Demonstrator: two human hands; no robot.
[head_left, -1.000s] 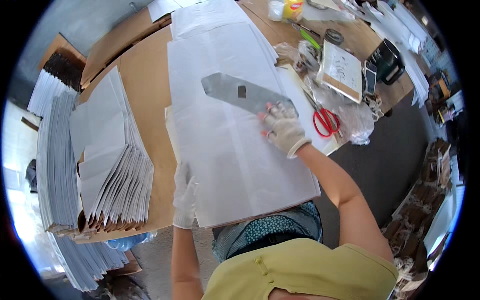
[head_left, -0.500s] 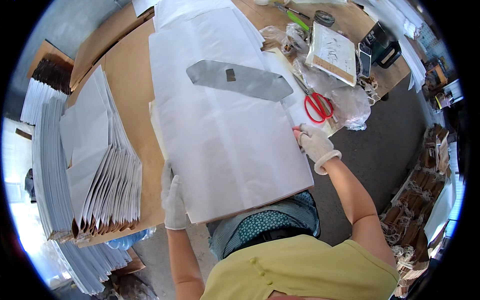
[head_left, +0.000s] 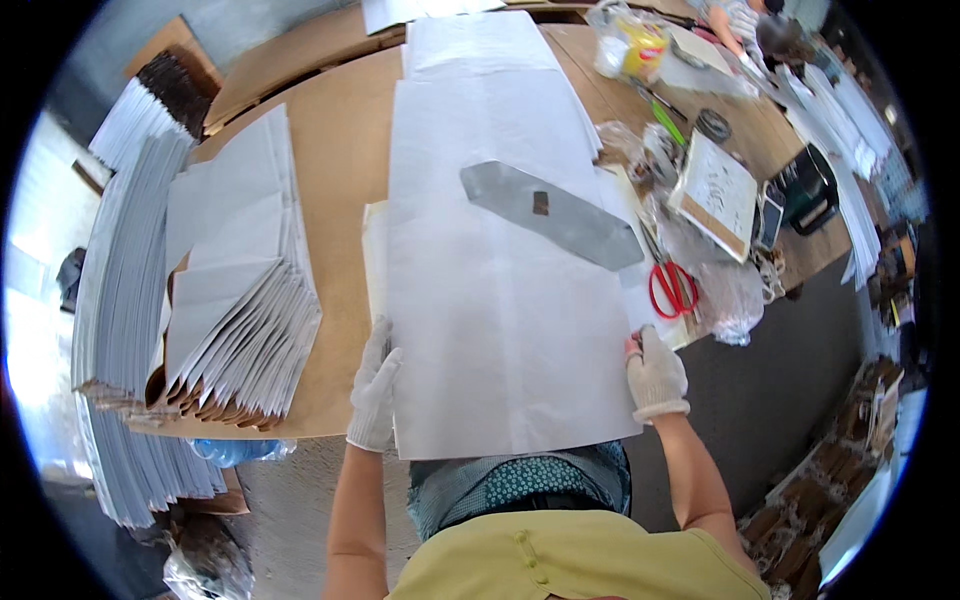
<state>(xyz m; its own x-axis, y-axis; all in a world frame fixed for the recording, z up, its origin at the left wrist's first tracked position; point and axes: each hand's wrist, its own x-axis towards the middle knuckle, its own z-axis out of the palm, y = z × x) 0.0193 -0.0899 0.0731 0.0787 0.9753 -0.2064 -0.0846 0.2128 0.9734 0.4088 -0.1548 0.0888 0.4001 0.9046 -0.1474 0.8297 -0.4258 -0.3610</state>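
Observation:
A large white paper sheet (head_left: 500, 300) lies lengthwise on the brown table (head_left: 340, 150), its near end hanging over the table's front edge. My left hand (head_left: 374, 392), in a white glove, grips the sheet's near left edge. My right hand (head_left: 655, 372), also gloved, pinches the near right edge. A flat grey metal blade (head_left: 550, 212) with pointed ends rests diagonally on the sheet, well beyond both hands. More white sheets lie under and beyond the top one.
Fanned stacks of folded white paper (head_left: 235, 300) fill the table's left side and edge. Red-handled scissors (head_left: 673, 288), clear plastic bags (head_left: 725, 295), a board with printed paper (head_left: 715, 195), a dark device (head_left: 808, 190) and a plastic container (head_left: 635, 45) crowd the right.
My right hand left the grey blade and came down to the sheet's near right edge. My left hand stays at the near left edge. The blade now lies free.

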